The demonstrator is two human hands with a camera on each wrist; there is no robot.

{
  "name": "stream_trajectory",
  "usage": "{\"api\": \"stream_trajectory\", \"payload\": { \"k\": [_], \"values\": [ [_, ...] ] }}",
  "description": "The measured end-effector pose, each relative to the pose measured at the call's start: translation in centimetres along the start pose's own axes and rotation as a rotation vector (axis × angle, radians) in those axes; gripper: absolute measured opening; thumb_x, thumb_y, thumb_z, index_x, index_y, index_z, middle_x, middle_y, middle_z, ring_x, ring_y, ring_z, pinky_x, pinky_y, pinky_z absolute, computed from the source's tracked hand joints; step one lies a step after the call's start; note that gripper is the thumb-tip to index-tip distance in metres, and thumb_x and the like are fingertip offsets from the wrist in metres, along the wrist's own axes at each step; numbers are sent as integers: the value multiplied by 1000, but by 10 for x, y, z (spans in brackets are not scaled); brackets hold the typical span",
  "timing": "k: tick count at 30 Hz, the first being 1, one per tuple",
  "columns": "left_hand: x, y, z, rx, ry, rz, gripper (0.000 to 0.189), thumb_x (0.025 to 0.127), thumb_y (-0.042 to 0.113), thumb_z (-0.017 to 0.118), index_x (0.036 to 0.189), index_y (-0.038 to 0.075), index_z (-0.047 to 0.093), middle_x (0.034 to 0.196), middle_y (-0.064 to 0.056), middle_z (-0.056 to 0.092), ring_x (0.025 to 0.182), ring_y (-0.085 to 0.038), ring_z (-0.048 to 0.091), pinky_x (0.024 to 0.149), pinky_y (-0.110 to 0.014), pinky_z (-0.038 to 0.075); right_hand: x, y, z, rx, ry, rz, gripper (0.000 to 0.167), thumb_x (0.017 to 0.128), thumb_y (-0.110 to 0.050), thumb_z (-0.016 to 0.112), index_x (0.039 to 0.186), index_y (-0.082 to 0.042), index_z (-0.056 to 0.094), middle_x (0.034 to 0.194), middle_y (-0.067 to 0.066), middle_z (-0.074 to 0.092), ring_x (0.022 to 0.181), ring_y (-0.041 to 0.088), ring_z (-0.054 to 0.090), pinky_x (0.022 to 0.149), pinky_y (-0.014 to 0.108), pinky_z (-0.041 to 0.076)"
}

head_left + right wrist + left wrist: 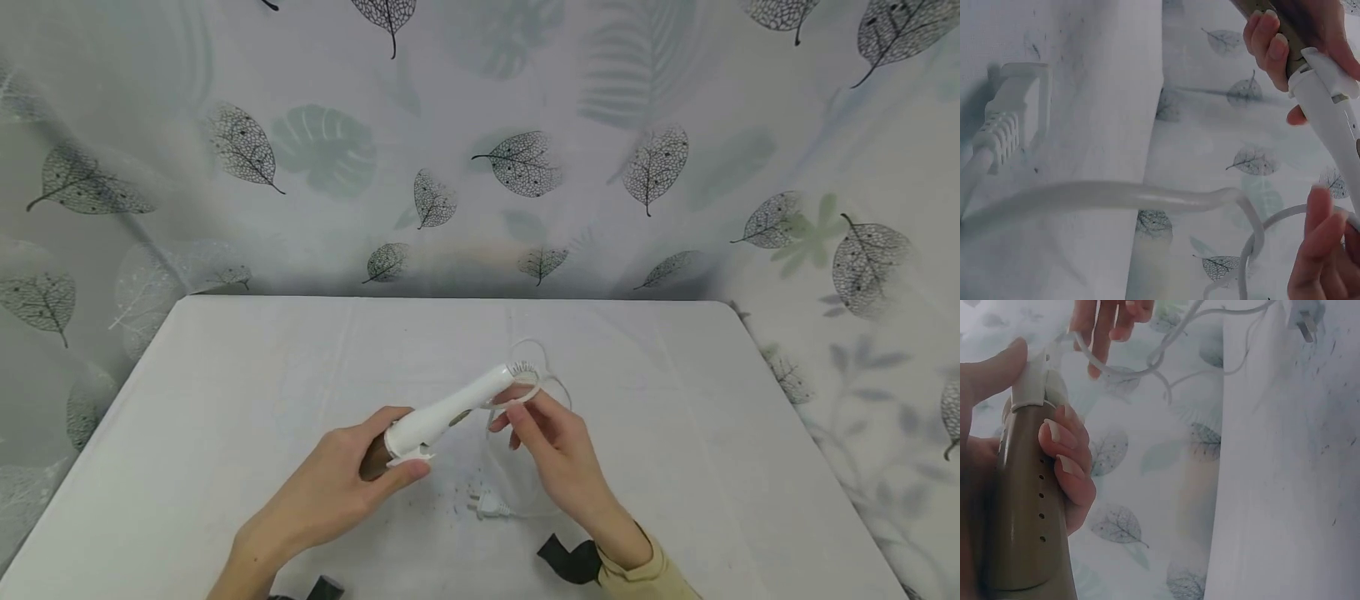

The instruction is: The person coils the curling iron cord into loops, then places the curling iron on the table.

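Note:
A curling iron (442, 419) with a white handle and a brown barrel is held slantwise above the white table, handle end up and to the right. My left hand (322, 487) grips it round the barrel, the thumb on the white clamp lever (1030, 381) in the left wrist view. A row of small holes runs along the barrel (1025, 506). At the handle's far end my right hand (562, 458) pinches the white power cord (1097, 195) between thumb and fingers. The cord hangs in a loose loop, crossing over itself.
The cord's plug (491, 505) lies on the white table (262, 358), with small dark specks around it. Black straps (573, 560) show near the front edge by both wrists. A leaf-patterned curtain (465, 100) hangs behind and at both sides.

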State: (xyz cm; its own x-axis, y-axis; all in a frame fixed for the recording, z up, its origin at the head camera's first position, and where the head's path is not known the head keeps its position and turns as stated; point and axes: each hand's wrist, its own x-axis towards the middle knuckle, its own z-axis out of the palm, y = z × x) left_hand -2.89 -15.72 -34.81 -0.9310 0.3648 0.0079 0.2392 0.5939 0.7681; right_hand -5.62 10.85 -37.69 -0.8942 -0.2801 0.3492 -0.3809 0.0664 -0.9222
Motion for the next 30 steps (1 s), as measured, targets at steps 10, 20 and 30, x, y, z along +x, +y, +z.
{"api": "stream_trajectory", "payload": {
  "k": [10, 20, 30],
  "values": [
    [-3, 2, 6, 8, -31, 84, 39, 92, 50, 67, 127, 37, 55, 77, 16, 58, 63, 1, 50, 59, -21, 44, -3, 9, 1, -78, -287, 1, 23, 105, -3, 46, 120, -2, 63, 81, 8, 71, 57, 17, 57, 54, 25, 48],
    [-6, 2, 4, 23, -201, 114, 38, 95, 53, 62, 126, 32, 58, 75, 19, 58, 63, 3, 48, 60, -20, 44, 2, 19, -13, -559, -169, -231, 30, 89, -3, 72, 117, -16, 73, 107, -1, 73, 88, 8, 68, 74, 24, 55],
    [-5, 2, 7, 39, -287, 103, 31, 94, 56, 60, 115, 34, 61, 65, 22, 47, 57, 7, 38, 54, -16, 36, 8, 22, -31, -496, -96, -312, 19, 87, 3, 72, 104, -6, 74, 92, 0, 76, 79, 8, 72, 69, 17, 54]
  ]
}}
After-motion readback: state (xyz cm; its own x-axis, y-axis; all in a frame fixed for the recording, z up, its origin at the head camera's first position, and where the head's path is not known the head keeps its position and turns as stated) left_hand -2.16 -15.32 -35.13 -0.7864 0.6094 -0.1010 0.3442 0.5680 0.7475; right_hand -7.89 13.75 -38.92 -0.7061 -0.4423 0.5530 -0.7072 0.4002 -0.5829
